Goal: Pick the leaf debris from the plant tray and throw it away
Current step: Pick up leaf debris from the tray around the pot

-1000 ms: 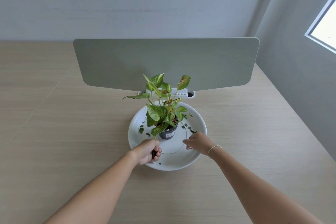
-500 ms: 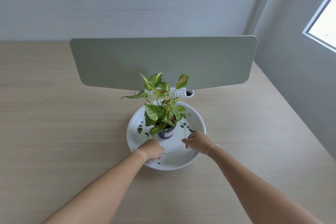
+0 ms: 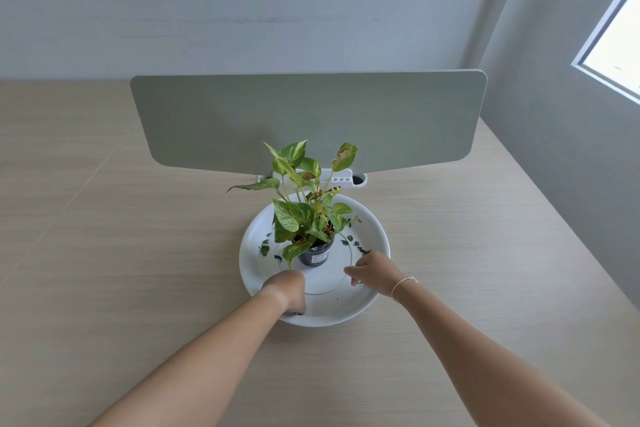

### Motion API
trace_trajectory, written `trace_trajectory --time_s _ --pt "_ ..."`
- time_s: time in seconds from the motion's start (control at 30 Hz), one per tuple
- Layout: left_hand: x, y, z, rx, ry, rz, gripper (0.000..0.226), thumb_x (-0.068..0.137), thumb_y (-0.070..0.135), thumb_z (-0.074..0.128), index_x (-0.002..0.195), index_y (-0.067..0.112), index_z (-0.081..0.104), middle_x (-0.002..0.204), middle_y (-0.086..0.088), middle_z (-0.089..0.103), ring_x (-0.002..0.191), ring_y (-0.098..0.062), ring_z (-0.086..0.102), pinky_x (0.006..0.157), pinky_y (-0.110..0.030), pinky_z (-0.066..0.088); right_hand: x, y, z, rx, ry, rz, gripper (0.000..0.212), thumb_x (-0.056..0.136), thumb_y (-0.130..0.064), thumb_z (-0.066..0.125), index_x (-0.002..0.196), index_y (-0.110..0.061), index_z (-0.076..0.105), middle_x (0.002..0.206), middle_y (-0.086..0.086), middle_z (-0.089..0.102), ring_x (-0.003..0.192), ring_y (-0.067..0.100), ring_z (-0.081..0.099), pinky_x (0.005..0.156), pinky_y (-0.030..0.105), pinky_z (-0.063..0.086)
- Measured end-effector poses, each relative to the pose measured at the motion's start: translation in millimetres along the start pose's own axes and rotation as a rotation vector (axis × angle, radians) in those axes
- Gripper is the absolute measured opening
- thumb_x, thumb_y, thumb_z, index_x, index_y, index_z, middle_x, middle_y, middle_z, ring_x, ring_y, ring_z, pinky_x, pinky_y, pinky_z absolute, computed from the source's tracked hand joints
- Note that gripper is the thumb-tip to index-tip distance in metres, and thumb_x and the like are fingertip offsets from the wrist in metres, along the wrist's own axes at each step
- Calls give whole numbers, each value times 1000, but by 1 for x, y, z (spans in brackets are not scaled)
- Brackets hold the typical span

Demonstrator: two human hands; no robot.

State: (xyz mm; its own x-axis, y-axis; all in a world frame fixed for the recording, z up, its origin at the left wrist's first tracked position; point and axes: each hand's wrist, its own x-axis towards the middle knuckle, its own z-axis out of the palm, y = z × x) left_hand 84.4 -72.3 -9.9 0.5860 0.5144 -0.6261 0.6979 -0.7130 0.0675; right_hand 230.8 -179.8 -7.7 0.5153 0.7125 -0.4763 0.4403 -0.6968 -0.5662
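On the pale wooden table (image 3: 138,288) stands a round white plant tray (image 3: 363,308) with a small potted green plant (image 3: 308,218) in its middle. Dark leaf debris (image 3: 265,250) lies scattered left and right of the pot. The left hand (image 3: 285,291) is clenched at the near rim; the right hand (image 3: 374,272) curls over the right part, whether it grasps anything I cannot tell

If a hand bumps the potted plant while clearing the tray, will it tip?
Likely, yes. The plant rises tall and leafy above a small dark pot, so it looks top-heavy. The pot stands loose on the smooth white tray and may also slide.
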Motion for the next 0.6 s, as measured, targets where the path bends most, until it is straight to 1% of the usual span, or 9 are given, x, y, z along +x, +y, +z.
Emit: trace_trajectory --time_s 0.03,0.1,0.17,0.2,0.23,0.3,0.33,0.5,0.6 --pt "0 0 0 3 1 -1 32 81 13 60 58 12 38 61 0 40 62 -20 47 53 -25 36 0 0 0 2 0 0 37 87 -30 54 51 -22 60 52 -2 47 48 12 37 49 24 30" --pt "1 0 0 3 3 -2 31 82 11 58 58 13 38 61 0 39 63 -20 47 48 -23 32 0 1 0 8 3 -1 36 86 -30 54 51 -22 60 54 -1 49 48 12 37 49 24 31" --pt "1 0 1 0 3 -1 31 81 10 58 58 13 37 61 0 39 69 -22 49 47 -22 31 0 1 0 11 6 0 36 86 -29 54 51 -22 60 56 0 50 48 12 38 48 23 31" --pt "2 0 2 -4 5 -2 31 81 10 57 58 13 37 61 0 39 69 -22 48 47 -22 30 0 0 0 11 6 1 36 86 -29 54 51 -22 60 56 0 50 48 12 38 48 23 30" --pt "3 0 3 -6 8 -4 30 81 9 56 58 13 37 61 0 39 64 -21 47 47 -22 30 0 0 0 11 5 1 36 86 -30 54 51 -22 60 55 -1 49 48 12 38 47 23 30" --pt "4 0 5 -8 19 -9 29 80 8 55 58 13 35 62 0 38 54 -15 40 46 -22 29 0 0 0 12 2 0 36 86 -30 54 52 -21 60 54 -2 49 48 12 38 47 23 30" --pt "4 1 5 -7 22 -10 29 79 8 54 58 13 35 62 0 37 53 -14 37 46 -22 29 0 0 -1 12 0 2 36 87 -30 54 52 -21 60 54 -2 49 48 12 37 47 23 30" --pt "5 0 7 -4 21 -17 29 79 10 54 58 14 34 61 0 36 52 -13 36 46 -22 28 -2 -2 -3 16 -2 4 38 87 -28 53 50 -21 59 51 -2 46 46 12 35 47 23 29" --pt "5 -1 7 -2 22 -19 28 79 13 55 59 14 35 61 0 36 52 -13 35 46 -22 27 -3 -1 -4 13 2 3 39 87 -27 53 49 -21 58 55 1 50 46 12 35 48 23 29"
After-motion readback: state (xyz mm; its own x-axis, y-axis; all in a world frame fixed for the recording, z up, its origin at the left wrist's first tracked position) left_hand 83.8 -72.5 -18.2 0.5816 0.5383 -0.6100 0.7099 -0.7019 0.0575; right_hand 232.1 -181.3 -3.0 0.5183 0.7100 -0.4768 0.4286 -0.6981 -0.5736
